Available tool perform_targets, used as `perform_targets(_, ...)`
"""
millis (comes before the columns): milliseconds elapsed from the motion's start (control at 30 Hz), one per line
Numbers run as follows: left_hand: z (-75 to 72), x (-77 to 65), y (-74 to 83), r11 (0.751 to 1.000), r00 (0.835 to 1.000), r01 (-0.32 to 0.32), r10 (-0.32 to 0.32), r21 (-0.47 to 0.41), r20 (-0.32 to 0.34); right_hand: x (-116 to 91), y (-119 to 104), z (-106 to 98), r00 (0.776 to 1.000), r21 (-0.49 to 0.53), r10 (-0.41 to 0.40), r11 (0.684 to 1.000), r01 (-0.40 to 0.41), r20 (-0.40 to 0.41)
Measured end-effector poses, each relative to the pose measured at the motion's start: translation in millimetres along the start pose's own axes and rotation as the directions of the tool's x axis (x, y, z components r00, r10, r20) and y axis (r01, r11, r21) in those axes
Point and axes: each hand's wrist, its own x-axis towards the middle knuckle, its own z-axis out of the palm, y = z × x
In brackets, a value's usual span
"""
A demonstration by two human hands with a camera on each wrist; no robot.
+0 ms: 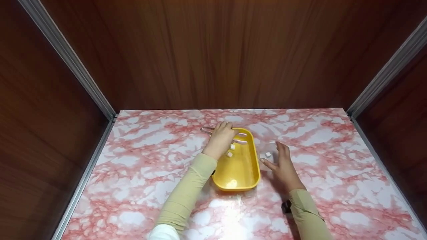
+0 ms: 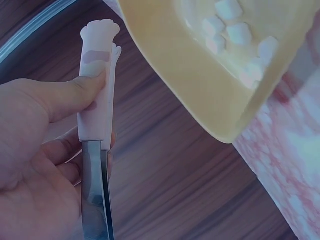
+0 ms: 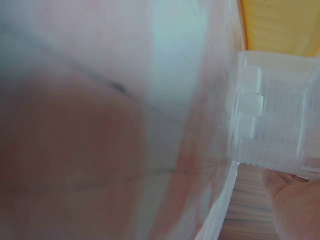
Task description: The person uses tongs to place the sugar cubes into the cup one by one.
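Observation:
My left hand (image 1: pixel 219 139) grips metal tongs (image 2: pixel 94 175) with pale pink, paw-shaped tips. It is over the far left side of a yellow tray (image 1: pixel 257 166), and in the head view the tips (image 1: pixel 241 142) point right, above the tray. Between those tips I see no cube. Several small white cubes (image 2: pixel 239 34) lie inside the tray. Right of it stands a clear plastic box (image 3: pixel 282 107) with white cubes (image 3: pixel 251 104) in it. My right hand (image 1: pixel 285 166) is at the box's side, thumb and fairly straight fingers spread beside it.
A red-and-white marbled tabletop (image 1: pixel 140 166) lies under everything. Dark wood panels (image 1: pixel 213 56) rise at the back and both sides, with metal rails (image 1: pixel 71 60) at the corners. A dark wrist strap (image 1: pixel 286 206) shows by the right sleeve.

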Motion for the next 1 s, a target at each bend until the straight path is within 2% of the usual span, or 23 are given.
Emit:
perform_targets(533,9.9,-0.4,-7.0,0.999,0.998,0.035,-0.035,0.003,0.056,-1,0,-1,1.0,0.028,0.008,1.0,-0.008,0.014)
perform_targets(767,16.7,-0.1,-10.9,0.999,0.998,0.04,-0.042,0.031,0.054,0,2,-2,0.999,0.01,-0.038,0.999,0.038,-0.001)
perform_targets(1000,20.4,-1.1,-12.4,0.998,0.998,0.043,-0.045,0.047,0.052,-1,2,-2,1.0,0.018,-0.009,1.0,0.009,0.017)
